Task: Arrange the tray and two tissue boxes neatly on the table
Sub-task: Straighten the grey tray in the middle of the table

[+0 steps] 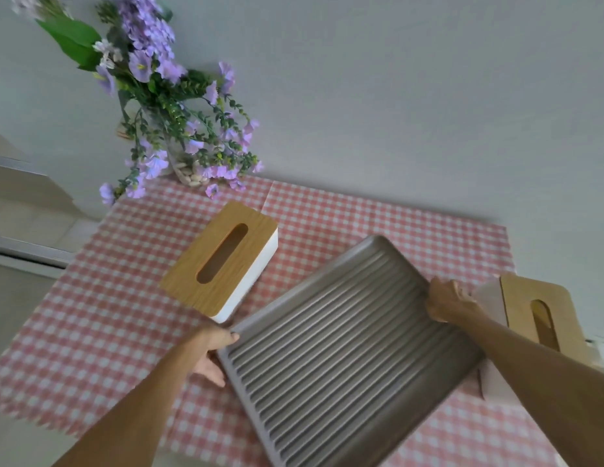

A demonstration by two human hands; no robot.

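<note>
A grey ribbed tray (344,338) lies slanted across the middle of the table. My left hand (214,352) grips its left rim, thumb on top and fingers underneath. My right hand (447,299) holds the opposite rim at the right. One tissue box (223,257), white with a wooden slotted lid, stands just left of the tray's far end, close to the rim. A second tissue box (543,315) with the same wooden lid sits at the right table edge, partly hidden behind my right forearm.
A pink-and-white checked cloth (378,214) covers the table. A glass vase of purple flowers (189,170) stands at the far left corner against the pale wall. Floor and a pale cabinet show off the table's left side.
</note>
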